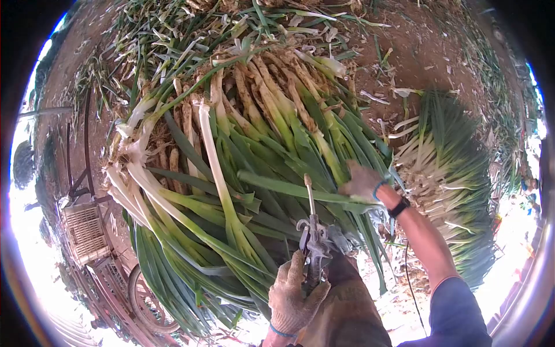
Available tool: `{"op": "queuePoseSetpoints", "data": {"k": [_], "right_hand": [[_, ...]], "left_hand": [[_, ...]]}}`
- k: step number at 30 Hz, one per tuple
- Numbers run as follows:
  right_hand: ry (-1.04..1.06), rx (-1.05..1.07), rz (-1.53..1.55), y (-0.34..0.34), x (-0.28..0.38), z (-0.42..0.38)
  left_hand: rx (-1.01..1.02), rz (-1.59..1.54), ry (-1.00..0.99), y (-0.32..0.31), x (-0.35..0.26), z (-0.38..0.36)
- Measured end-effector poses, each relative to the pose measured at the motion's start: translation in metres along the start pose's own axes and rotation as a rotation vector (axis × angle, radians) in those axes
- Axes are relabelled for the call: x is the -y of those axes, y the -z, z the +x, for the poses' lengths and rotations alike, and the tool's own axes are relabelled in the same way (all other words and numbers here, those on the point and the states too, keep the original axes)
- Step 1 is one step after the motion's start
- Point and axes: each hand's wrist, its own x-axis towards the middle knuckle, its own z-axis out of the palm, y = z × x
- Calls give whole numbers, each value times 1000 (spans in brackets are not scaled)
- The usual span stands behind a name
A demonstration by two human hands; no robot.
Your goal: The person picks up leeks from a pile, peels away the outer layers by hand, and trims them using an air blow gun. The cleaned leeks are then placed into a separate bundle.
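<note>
My left hand [293, 298], in a knitted glove, is closed around a metal air blow gun [316, 246], whose thin nozzle points up and away from me. My gloved right hand [361, 182], slightly blurred, has its fingers bent over a long green onion leaf [300, 187] that stretches left across the heap. Under both hands lies a big heap of leek-like green onions [272, 110], with brown, earthy stalks at the far side and leaves toward me. Several whiter stalks [211, 144] lie on the heap's left part.
Right of the heap, a long row of clean, white-stalked green onions [445, 173] lies on the ground. Leaf scraps [173, 52] litter the soil at the back. To the left stand a cart with a wheel [147, 298] and a woven crate [85, 232]. A thin dark hose [411, 283] hangs below my right arm.
</note>
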Motion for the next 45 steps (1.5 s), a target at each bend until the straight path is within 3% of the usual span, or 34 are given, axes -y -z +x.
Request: {"op": "queuePoseSetpoints", "data": {"k": [4,7,8,11,12,15,16,19,20,23,24,28,29,31,34,36,37,38,41,44,45], "right_hand": [[11,138,152,-13,-11,-57],[255,42,195,-53,-26,-81],[230,182,422,-72,-30,-79],[123,-19,794,-129,-23,-74],[129,-142,679,-153,-23,-60],[-97,-23,364,-111,20,-54],[-111,-69,331,-122,21,-47],[-80,-23,300,-99,17,-57],[-85,-90,291,-90,14,-71],[189,-390,282,-103,-38,-81],[21,11,467,-31,-16,-116],[323,14,669,-28,-49,-136],[334,160,914,-35,-45,-151],[357,210,719,-55,-45,-168],[378,335,1007,-99,-39,-194],[408,368,1147,-132,-43,-203],[423,339,1085,-140,-38,-203],[434,210,1025,-147,-34,-210],[369,264,999,-141,-27,-209],[356,350,1034,-121,-22,-213],[329,398,1064,-115,-20,-217]], "left_hand": [[37,-22,69,3,-7,-20],[66,-25,85,-2,-13,-40],[74,-24,84,-6,-13,-47],[94,-39,104,-20,-9,-61],[95,-34,110,-24,-8,-63],[108,-2,119,-35,-6,-65],[111,9,115,-38,-7,-65],[108,-32,151,-43,-14,-67],[100,-33,149,-44,-14,-68],[106,-23,121,-50,-18,-78],[106,-5,101,-51,-20,-82],[67,65,8,-59,-12,-105],[51,76,-20,-61,-8,-110],[19,100,-68,-60,-3,-120],[47,121,18,-50,-10,-139],[87,-7,180,-46,-7,-145],[108,-73,254,-45,-6,-147],[120,45,142,-46,0,-151],[161,400,-182,-52,31,-183],[152,-16,164,-32,-17,-178],[158,20,155,-33,-16,-182]]}}
